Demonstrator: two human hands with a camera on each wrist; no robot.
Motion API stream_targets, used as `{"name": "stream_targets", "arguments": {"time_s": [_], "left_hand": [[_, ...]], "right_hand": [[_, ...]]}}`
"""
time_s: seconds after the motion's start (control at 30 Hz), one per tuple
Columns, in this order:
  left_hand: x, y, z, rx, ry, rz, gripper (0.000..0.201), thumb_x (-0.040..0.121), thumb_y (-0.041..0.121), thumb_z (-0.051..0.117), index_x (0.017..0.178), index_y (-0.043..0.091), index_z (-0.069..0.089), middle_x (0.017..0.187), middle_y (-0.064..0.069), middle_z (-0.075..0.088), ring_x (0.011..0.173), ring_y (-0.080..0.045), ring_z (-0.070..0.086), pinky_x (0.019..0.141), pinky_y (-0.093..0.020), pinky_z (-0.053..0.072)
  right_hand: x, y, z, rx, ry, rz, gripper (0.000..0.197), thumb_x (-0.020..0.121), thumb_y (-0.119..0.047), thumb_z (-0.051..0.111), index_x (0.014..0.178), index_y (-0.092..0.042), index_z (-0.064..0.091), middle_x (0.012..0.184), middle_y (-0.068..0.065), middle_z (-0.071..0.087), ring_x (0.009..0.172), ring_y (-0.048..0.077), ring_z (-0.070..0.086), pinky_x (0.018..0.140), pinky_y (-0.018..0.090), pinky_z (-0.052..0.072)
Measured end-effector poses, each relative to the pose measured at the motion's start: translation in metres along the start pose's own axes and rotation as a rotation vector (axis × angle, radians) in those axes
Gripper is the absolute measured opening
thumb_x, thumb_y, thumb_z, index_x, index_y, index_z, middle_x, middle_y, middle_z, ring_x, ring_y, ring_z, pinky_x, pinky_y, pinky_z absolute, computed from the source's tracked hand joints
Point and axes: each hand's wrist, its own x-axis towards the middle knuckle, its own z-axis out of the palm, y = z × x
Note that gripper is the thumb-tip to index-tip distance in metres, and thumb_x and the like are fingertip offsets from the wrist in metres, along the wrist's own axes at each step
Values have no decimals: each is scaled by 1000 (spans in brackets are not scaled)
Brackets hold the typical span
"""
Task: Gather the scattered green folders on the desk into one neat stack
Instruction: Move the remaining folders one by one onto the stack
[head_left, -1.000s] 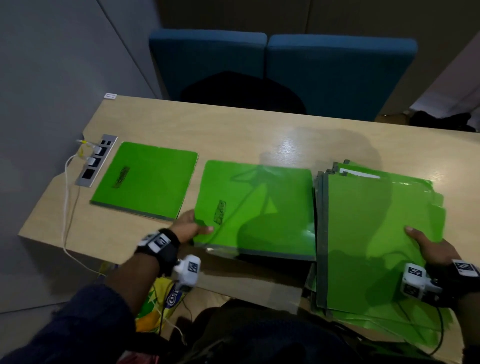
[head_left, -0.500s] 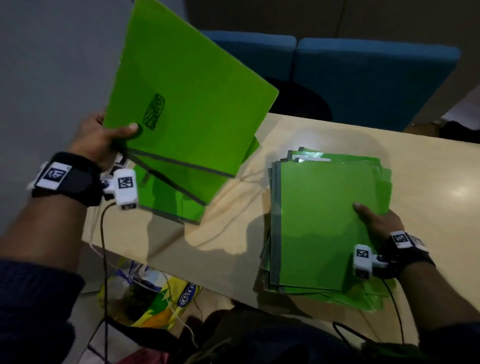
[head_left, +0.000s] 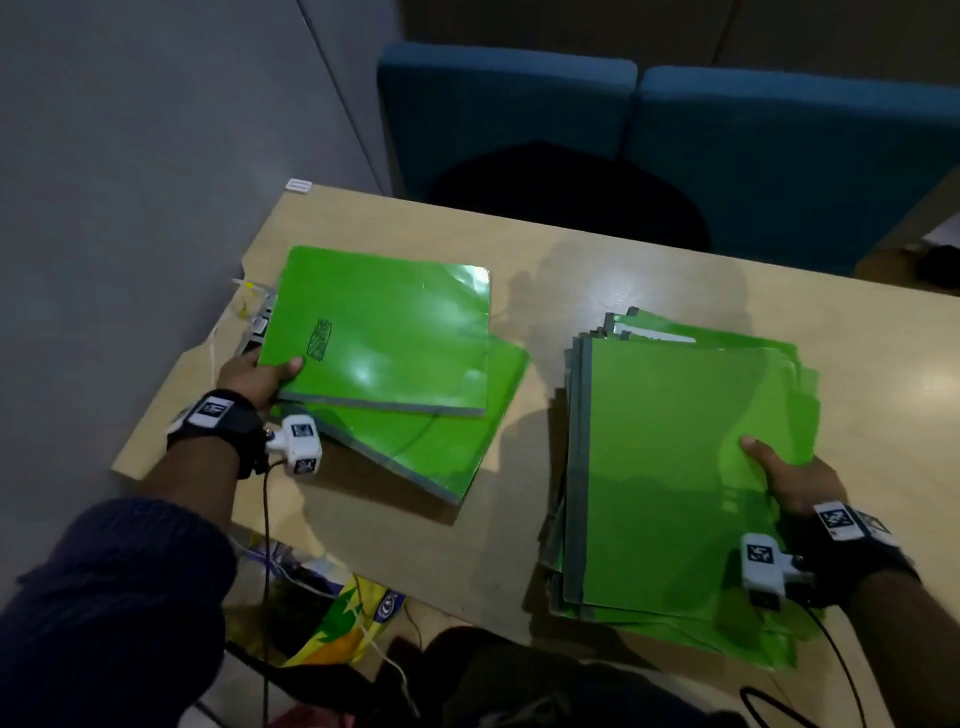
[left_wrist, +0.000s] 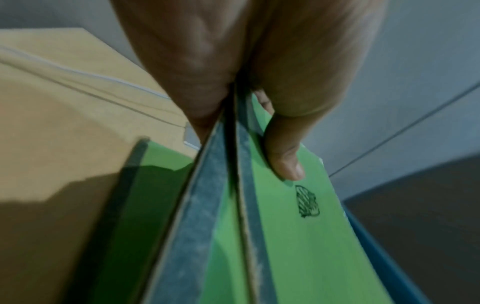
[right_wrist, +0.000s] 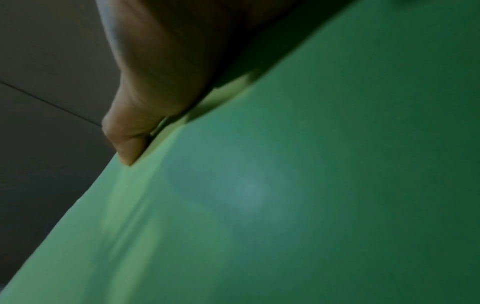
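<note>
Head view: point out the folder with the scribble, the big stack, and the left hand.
scribbled folder (head_left: 395, 332): head view, middle of its glossy cover.
big stack (head_left: 670, 467): head view, middle of the top folder's cover.
left hand (head_left: 257, 379): head view, back of the hand gripping the folder's corner.

We see a top folder (head_left: 384, 332), glossy green with a grey spine and a dark scribbled mark, lying askew over a lower folder (head_left: 431, 447) at the desk's left end. Well apart to the right, we find the stack (head_left: 675, 467): green folders, grey spines at left, edges uneven, its near end overhanging the desk edge.
</note>
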Motion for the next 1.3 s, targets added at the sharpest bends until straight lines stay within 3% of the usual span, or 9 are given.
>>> {"name": "stream_targets", "arguments": {"time_s": [0.23, 0.4, 0.53, 0.67, 0.8, 0.9, 1.0, 1.13, 1.3], "left_hand": [[17, -14, 20, 617, 49, -100, 79, 82, 37, 73, 142, -1, 38, 142, -27, 44, 123, -45, 48, 99, -48, 43], [45, -42, 18, 814, 15, -172, 122, 56, 83, 61, 136, -8, 43, 134, -34, 45, 119, -49, 48, 85, -45, 43], [34, -37, 21, 799, 3, -202, 104, 69, 60, 75, 142, -3, 36, 138, -30, 44, 119, -44, 51, 89, -44, 47], [26, -33, 21, 902, -102, -158, 77, 89, 49, 61, 147, 6, 32, 139, -24, 49, 118, -37, 56, 87, -36, 52], [12, -24, 22, 830, -103, -214, 62, 87, 27, 70, 134, -7, 47, 135, -23, 53, 121, -34, 55, 77, -29, 41], [7, -25, 24, 947, -110, -150, 56, 94, 34, 60, 136, 0, 48, 139, -22, 50, 123, -33, 53, 92, -34, 45], [0, -30, 20, 1034, -172, -81, 48, 104, 40, 30, 149, 24, 31, 145, -19, 44, 122, -32, 53, 95, -34, 47], [-11, -38, 20, 864, -214, -159, 51, 103, 37, 34, 150, 17, 28, 139, -22, 47, 113, -32, 57, 83, -34, 49], [-18, -56, 12, 242, -314, -254, 71, 77, 39, 77, 131, 1, 52, 135, -15, 54, 117, -38, 55, 94, -45, 46]], "right_hand": [[-4, -3, 4, -34, 28, 35, 68, 80, -58, 68, 119, -2, 64, 112, 27, 66, 84, 37, 63, 74, 40, 53], [-9, -4, 4, -71, 22, 19, 79, 71, -73, 60, 106, -3, 67, 96, 25, 67, 74, 34, 65, 60, 32, 49], [-10, -3, 6, -57, 34, 13, 82, 67, -78, 61, 105, -6, 68, 96, 24, 68, 75, 35, 66, 60, 33, 50], [-11, -2, 4, -63, 29, 3, 72, 77, -68, 62, 108, -3, 67, 95, 24, 68, 74, 34, 66, 60, 33, 51], [-14, -5, 3, -35, 24, 22, 70, 76, -64, 67, 117, -6, 66, 98, 20, 66, 82, 36, 66, 77, 43, 55], [-16, -7, 2, -15, 6, 14, 70, 78, -59, 68, 122, -4, 64, 96, 19, 64, 80, 33, 64, 80, 41, 54], [-18, -7, 1, 7, -10, 27, 95, 54, -79, 67, 116, -6, 66, 98, 20, 69, 82, 33, 67, 84, 46, 55], [-10, 1, 1, -22, -8, 21, 130, 17, -98, 55, 112, -10, 66, 102, 21, 70, 85, 36, 68, 84, 48, 55], [-15, -9, 0, -37, -34, 15, 78, 74, -67, 65, 120, -4, 64, 110, 25, 66, 87, 37, 64, 84, 44, 52]]}}
